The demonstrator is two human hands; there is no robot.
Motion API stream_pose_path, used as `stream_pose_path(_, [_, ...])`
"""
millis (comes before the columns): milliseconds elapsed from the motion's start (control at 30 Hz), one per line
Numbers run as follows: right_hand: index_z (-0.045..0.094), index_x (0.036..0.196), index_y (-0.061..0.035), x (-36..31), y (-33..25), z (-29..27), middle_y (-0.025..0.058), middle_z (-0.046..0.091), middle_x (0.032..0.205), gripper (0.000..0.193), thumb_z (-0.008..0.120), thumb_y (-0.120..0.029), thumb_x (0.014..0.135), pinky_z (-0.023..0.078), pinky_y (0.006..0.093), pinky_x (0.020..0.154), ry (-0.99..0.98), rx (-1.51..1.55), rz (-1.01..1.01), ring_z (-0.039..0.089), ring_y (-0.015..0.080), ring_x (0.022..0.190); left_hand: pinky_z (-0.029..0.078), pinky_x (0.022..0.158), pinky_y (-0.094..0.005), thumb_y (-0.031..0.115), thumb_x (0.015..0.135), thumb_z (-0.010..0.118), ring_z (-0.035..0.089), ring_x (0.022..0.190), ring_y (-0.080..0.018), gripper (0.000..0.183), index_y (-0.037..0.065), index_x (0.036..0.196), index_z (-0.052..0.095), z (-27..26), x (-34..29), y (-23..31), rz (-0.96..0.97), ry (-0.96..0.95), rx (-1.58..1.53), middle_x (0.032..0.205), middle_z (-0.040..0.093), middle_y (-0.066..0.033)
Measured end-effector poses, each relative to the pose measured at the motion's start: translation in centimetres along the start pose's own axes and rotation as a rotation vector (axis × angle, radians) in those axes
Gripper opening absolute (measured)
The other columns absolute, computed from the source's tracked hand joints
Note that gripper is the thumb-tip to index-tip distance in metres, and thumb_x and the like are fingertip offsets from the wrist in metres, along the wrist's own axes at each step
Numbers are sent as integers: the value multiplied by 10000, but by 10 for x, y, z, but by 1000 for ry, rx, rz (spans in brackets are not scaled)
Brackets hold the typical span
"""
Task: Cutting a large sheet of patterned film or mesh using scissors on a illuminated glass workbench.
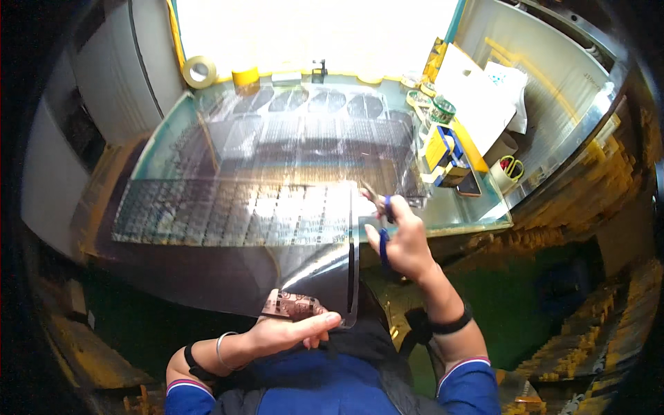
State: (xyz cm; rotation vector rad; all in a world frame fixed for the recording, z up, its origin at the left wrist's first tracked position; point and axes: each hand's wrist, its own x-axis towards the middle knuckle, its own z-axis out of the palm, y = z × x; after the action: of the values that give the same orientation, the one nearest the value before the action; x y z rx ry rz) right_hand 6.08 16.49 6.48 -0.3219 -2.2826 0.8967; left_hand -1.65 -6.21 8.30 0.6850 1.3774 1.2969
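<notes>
A large see-through film sheet [228,214] with rows of dark printed marks lies partly on the glass-topped table and hangs over its front edge toward me. My left hand [294,332] grips the sheet's near edge close to its lower right corner, thumb on top and some fingers seen through the film. Blue-handled scissors [384,245] are in my right hand [409,243], just beyond the sheet's right edge. Their handle loops stand apart, and the blades point up and left toward that edge. Whether the blades touch the film I cannot tell.
More printed films with dark ovals [326,102] cover the table behind. Tape rolls [200,72] line the back edge. At right are a green tape roll [442,109], a yellow-and-blue tape dispenser [443,153], a phone [470,184] and a holder with yellow-handled scissors [510,168].
</notes>
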Motion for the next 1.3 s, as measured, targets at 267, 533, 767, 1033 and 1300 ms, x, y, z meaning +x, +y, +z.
stream_pose_path(267, [523,753,-2,10,-34,33,69,605,737,153,664,-59,733,451,217,595,31,501,30,560,84,675,447,457,-264,164,806,431,531,426,-163,307,-62,654,574,-34,-4,148,1014,395,566,563,575,-133])
stream_pose_path(533, [506,751,-29,-33,-72,76,91,610,740,123,629,-35,759,483,237,587,83,1018,422,600,138,653,456,596,-236,195,813,454,592,576,-136,270,-3,735,620,-86,101,191,677,256,702,631,628,-104])
stream_pose_path(767, [509,750,-29,-48,-44,71,101,610,734,112,620,-39,755,469,251,581,156,1081,577,573,140,607,433,654,-259,274,848,460,576,715,-127,313,10,853,627,-73,107,122,548,250,442,762,634,-78])
stream_pose_path(1033, [546,761,-23,-53,-35,66,83,616,716,115,648,-57,719,450,221,560,54,1099,679,601,137,640,488,570,-213,213,852,536,593,672,-96,259,-27,908,617,-25,12,-14,-117,-456,359,745,627,-76])
stream_pose_path(1300, [524,827,-15,-59,-22,48,111,619,796,169,575,-176,811,463,233,580,15,925,734,606,149,671,464,438,-218,206,840,550,575,532,-130,202,7,842,578,-35,60,-47,60,156,-304,700,597,-90])
